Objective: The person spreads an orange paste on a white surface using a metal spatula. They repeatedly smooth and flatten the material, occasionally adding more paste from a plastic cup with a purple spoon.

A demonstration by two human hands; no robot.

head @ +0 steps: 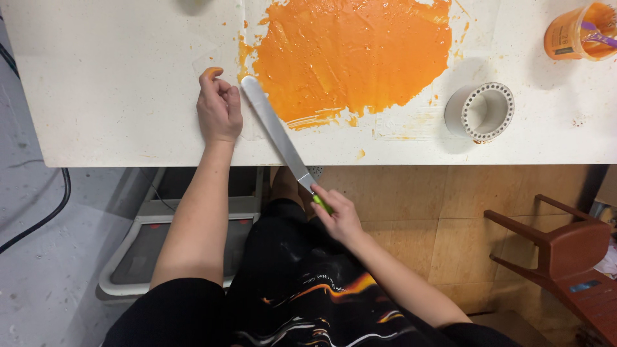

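A wide patch of thick orange paste (353, 54) is spread over a clear sheet on the white table (116, 96). My right hand (337, 215) grips the green handle of a long metal spatula (276, 128) below the table's front edge; the blade lies flat on the table with its rounded tip at the paste's left edge. My left hand (218, 106) rests on the table just left of the blade, fingers curled, the index fingertip coated in orange paste.
A white ring-shaped holder with small holes (481, 110) stands right of the paste. An orange jar with a purple tool in it (581, 32) sits at the far right corner. A brown wooden chair (565, 250) stands at the lower right. Black cables (45, 212) run over the grey floor at left.
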